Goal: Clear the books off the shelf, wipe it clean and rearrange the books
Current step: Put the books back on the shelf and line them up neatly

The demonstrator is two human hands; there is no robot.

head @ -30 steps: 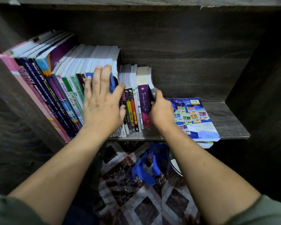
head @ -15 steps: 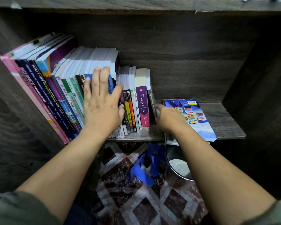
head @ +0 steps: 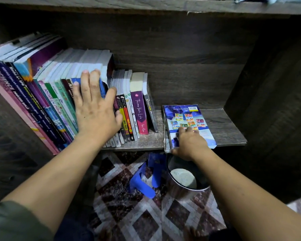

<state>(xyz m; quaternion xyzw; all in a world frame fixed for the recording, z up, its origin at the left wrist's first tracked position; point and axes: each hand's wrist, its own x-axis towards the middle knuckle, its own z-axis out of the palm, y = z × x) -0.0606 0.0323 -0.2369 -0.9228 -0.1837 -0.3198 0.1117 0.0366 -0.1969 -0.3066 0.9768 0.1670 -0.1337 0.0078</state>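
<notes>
A row of upright books [head: 47,94] fills the left half of the dark wooden shelf [head: 228,126], leaning slightly left. My left hand [head: 96,108] presses flat against their spines with straight fingers. The row ends with a purple-spined book [head: 140,112] and a thin grey book [head: 150,110]. To their right a blue book [head: 186,117] lies flat on the shelf, its near end over the front edge. My right hand [head: 189,145] grips that near end, fingers on the cover and thumb at the lower left corner.
Below the shelf a metal bucket [head: 184,186] with something pale inside stands on a diamond-patterned floor [head: 142,220]. A blue plastic object [head: 144,180] lies beside it. The right half of the shelf board shows bare wood, bounded by a dark side wall [head: 271,101].
My right hand left the end of the upright row and moved right and down onto the flat blue book's near end. My left hand stayed pressed on the spines.
</notes>
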